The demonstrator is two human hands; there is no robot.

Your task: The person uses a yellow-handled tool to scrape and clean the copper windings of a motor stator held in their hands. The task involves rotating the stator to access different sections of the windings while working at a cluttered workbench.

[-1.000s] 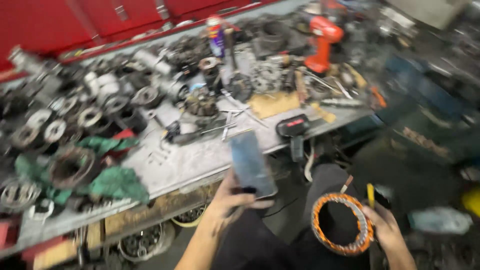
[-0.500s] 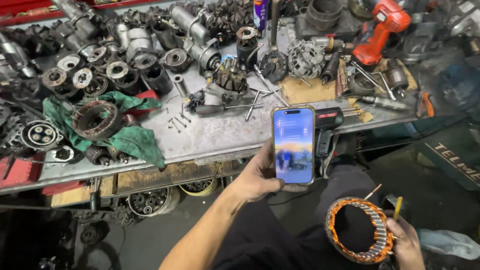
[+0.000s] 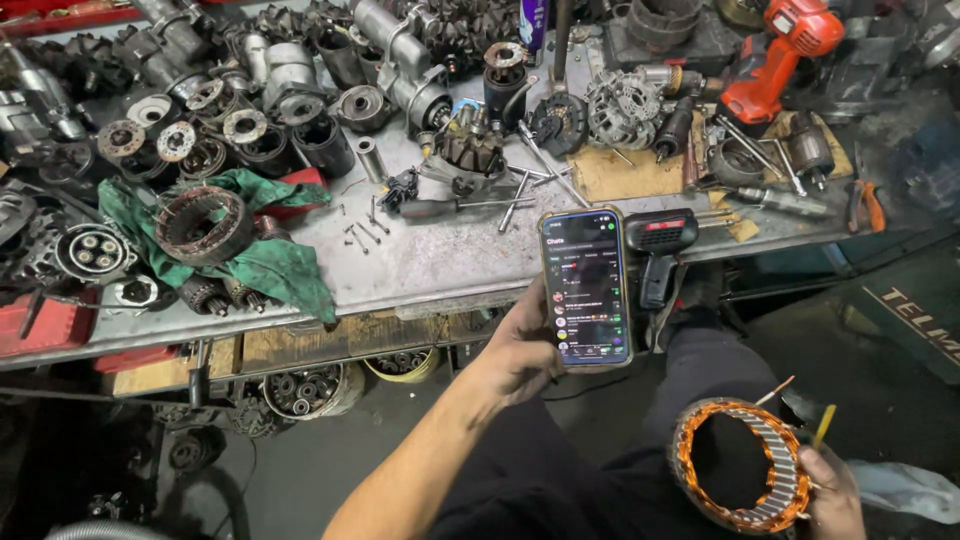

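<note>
Holding a smartphone (image 3: 586, 288) upright in the left hand (image 3: 520, 350), lit screen facing up, just in front of the metal workbench (image 3: 430, 265) edge and beside a black soldering gun (image 3: 655, 245). Gripping a copper-wound stator ring (image 3: 740, 465) by its outer rim in the right hand (image 3: 830, 495), low over the lap. Green rag (image 3: 265, 265) draped leftward under another stator (image 3: 205, 222).

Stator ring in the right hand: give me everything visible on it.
The stator ring is a round open ring with a grey ribbed laminated core, seemingly steel, and orange copper-coloured windings looped along both edges. Its centre is empty. It sits tilted at the lower right, over the dark-trousered lap, below the bench edge. The right hand grips its right rim; thin leads, one yellow-sleeved, stick up beside the fingers. Nothing else touches it.
</note>
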